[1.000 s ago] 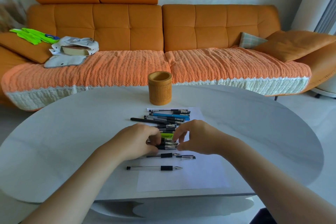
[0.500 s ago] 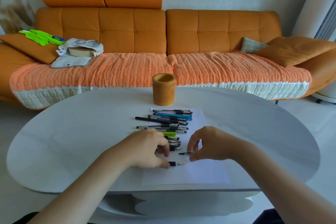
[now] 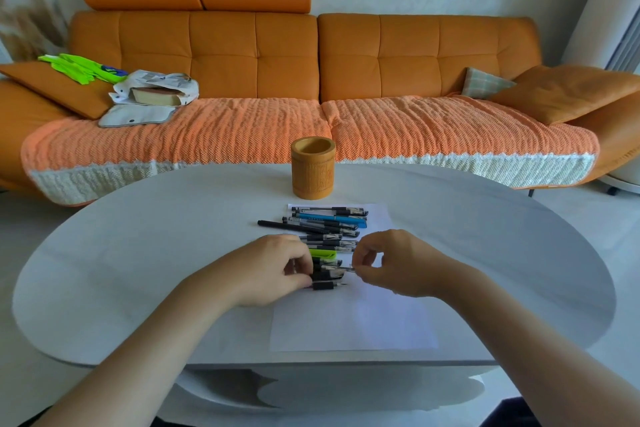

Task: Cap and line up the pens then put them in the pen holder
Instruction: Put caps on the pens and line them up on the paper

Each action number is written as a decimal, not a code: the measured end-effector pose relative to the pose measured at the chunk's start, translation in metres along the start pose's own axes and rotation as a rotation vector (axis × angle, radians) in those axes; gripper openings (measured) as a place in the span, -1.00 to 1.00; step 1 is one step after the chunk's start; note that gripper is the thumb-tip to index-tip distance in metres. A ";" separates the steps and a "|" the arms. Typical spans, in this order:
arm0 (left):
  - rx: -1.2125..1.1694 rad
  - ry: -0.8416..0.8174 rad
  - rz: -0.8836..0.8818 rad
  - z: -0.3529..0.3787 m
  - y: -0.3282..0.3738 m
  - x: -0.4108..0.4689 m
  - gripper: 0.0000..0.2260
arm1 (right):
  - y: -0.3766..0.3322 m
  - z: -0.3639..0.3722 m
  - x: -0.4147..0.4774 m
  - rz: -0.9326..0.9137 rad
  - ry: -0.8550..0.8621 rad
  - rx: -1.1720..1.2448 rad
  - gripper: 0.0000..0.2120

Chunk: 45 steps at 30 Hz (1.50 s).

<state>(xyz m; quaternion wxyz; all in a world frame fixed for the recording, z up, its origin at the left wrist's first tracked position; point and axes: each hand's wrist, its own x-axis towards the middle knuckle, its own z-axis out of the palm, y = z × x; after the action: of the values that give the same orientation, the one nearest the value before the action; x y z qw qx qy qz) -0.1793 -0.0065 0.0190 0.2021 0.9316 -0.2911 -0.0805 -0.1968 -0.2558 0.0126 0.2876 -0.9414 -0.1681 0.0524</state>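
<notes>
A row of capped pens (image 3: 329, 224) lies on a white paper sheet (image 3: 353, 319), among them a blue pen (image 3: 332, 218) and a green one (image 3: 322, 254). Behind the row stands an upright, empty bamboo pen holder (image 3: 313, 168). My left hand (image 3: 273, 270) grips the barrel of an uncapped pen (image 3: 327, 285) at the near end of the row, tip pointing right. My right hand (image 3: 391, 263) pinches a small pen cap (image 3: 348, 269) between thumb and forefinger, just right of the pen tips. My left fingers hide parts of the nearest pens.
The oval white table (image 3: 138, 270) stands in front of an orange sofa (image 3: 311, 62). A bag with a book (image 3: 156, 94) and green gloves (image 3: 83, 68) lie at the sofa's left end. Cushions (image 3: 561, 90) sit at its right end.
My left hand has brought the uncapped pen up against the near end of the row. My right hand has lifted the loose cap off the paper and holds it by the pen tips.
</notes>
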 end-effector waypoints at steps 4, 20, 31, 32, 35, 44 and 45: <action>-0.045 0.016 -0.063 -0.004 -0.004 -0.003 -0.97 | 0.001 0.001 0.004 -0.012 0.047 0.041 -0.92; -0.093 0.017 -0.094 -0.007 -0.007 -0.002 -0.97 | -0.007 0.007 0.013 -0.034 0.058 0.079 -0.91; -0.153 0.069 -0.033 -0.003 -0.009 0.003 -0.86 | -0.022 0.014 0.010 -0.047 0.172 0.100 -0.88; -0.148 0.079 -0.014 -0.003 -0.008 0.004 -0.85 | -0.022 0.016 0.010 -0.054 0.194 0.104 -0.89; -0.133 0.127 0.054 -0.001 -0.008 0.004 -0.85 | -0.019 0.021 0.010 -0.083 0.244 0.116 -0.93; -0.106 0.214 0.133 0.006 -0.006 0.007 -0.85 | -0.015 0.030 0.009 0.009 0.102 0.182 -0.85; -0.094 0.195 0.114 0.006 -0.007 0.008 -0.85 | -0.015 0.031 0.010 0.031 0.083 0.163 -0.88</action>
<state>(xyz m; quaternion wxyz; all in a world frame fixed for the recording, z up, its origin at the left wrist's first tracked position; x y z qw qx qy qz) -0.1705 -0.0080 0.0102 0.2772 0.9064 -0.3185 0.0083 -0.1975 -0.2248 -0.0046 0.3693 -0.9187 -0.1366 0.0314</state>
